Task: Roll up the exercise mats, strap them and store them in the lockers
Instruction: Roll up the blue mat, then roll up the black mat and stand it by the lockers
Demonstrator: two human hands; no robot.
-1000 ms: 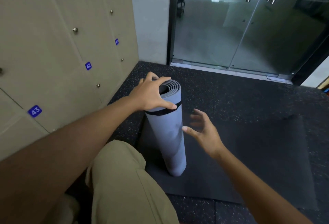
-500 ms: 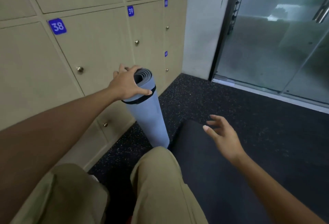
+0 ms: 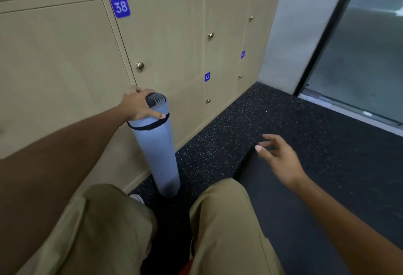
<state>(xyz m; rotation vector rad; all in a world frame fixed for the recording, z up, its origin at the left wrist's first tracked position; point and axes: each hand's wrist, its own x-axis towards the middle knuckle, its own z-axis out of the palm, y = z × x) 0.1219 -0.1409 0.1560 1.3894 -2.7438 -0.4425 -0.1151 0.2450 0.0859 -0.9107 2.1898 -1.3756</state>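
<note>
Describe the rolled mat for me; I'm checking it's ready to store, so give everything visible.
The rolled mat is a pale grey-blue tube, seemingly of foam or rubber, with tight spiral layers showing at its top end. A thin black strap circles it near the top. It stands on end, slightly tilted, its base on the speckled dark floor beside the closed beige lockers. The left hand grips its top end. The right hand is apart from it.
</note>
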